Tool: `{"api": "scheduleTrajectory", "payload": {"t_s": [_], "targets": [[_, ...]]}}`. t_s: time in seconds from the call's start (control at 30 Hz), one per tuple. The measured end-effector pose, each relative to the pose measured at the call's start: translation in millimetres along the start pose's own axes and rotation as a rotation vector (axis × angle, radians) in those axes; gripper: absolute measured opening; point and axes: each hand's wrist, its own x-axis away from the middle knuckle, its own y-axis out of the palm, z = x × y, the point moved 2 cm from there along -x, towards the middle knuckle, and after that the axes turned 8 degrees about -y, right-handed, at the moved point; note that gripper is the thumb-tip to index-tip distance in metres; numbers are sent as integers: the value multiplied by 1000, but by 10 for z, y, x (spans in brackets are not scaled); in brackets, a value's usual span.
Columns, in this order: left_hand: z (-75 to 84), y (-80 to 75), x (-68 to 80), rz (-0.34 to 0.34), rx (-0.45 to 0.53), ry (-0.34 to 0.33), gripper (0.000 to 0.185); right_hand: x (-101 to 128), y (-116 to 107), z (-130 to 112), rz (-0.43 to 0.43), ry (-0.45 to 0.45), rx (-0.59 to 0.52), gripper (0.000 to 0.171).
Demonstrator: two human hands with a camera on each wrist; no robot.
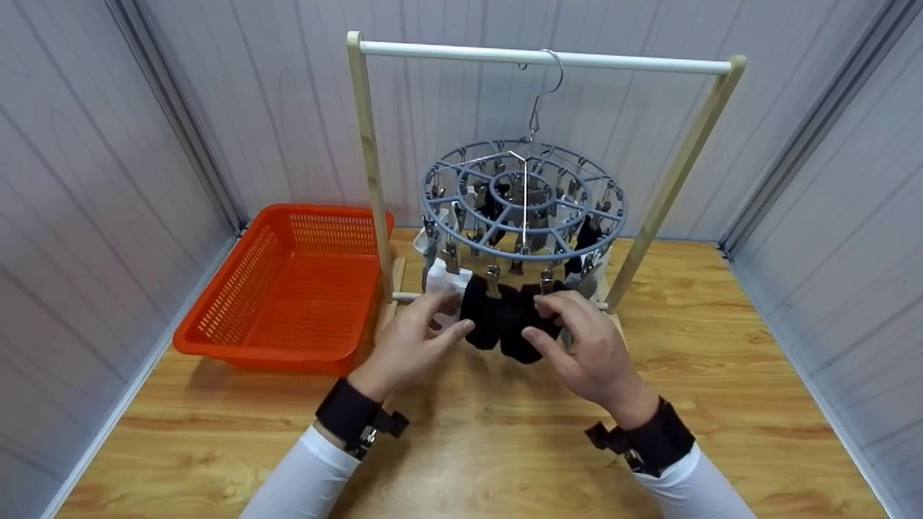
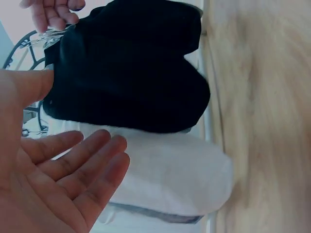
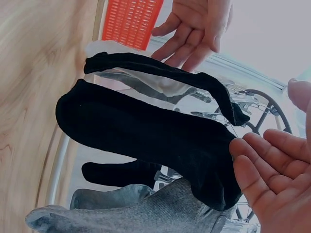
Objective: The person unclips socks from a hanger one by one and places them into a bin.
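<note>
"And here are the black socks point(image 1: 497, 321), side by side on metal clips point(image 1: 493, 281), toes down, right between the two hands!"

"Which hand's nearer?"

"Neck and neck! Left hand point(image 1: 409, 341) by the left sock, right hand point(image 1: 593, 353) by the right one's clipped top; contact, I can't tell."

"And the fingers point(image 2: 109, 177)?"

"Loosely spread on both hands, thumbs apart, gripping nothing!"

"Textures?"

"Soft, matte black knit with rounded ends; a smooth white sock point(image 2: 170, 170) behind, a ribbed grey sock point(image 3: 136, 211) beyond, all under that round plastic hanger point(image 1: 483, 249)!"
</note>
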Motion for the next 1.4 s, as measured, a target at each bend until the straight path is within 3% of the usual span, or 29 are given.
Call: {"api": "scheduleTrajectory", "payload": {"t_s": [0.27,0.67,0.83,1.03,1.2,1.4], "targets": [[-12,98,-32,-15,155,-121,57,3,40,2,-34,26,49,39],[-65,239,-67,-72,313,-166,50,-55,160,5,-55,67,54,46],[-84,293,-74,-81,353,-176,48,-111,217,-23,-75,143,71,53],[-85,328,-63,-79,396,-200,54,-197,301,-27,-97,255,-3,55],[-73,343,-61,-107,434,-207,39,-312,372,6,-84,306,-102,53],[-49,341,-57,-104,401,-193,30,-448,448,11,-42,334,-151,50]]}}
